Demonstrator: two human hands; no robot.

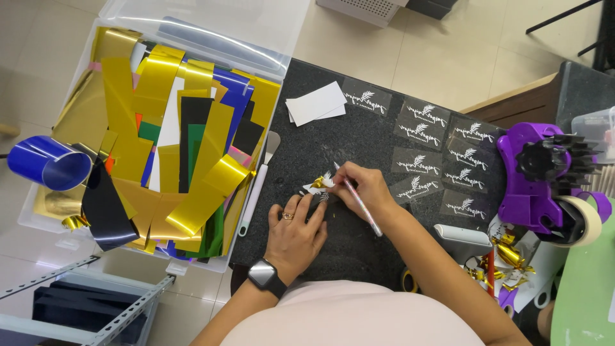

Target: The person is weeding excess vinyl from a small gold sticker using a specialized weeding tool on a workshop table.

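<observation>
One clear bin (38, 211) at the left holds many gold, black, blue and green foil sheets. On the black table (359, 243), the left hand (296, 234) lies flat, fingers spread, pinning one small clear card (320, 186) with gold foil. The right hand (365, 189) pinches one thin pen-like tool (359, 204) against it. Eight printed cards (435, 160) lie beyond, then one purple tape dispenser (532, 179).

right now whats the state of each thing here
left hand: flat, pressing the card down
right hand: gripping the pen tool
pen tool: held, tip on the card
card: on the mat, part covered in gold foil
bin: open, full of foil sheets
blue roll: rolled up, lying on the bin
tape dispenser: loaded with tape
</observation>
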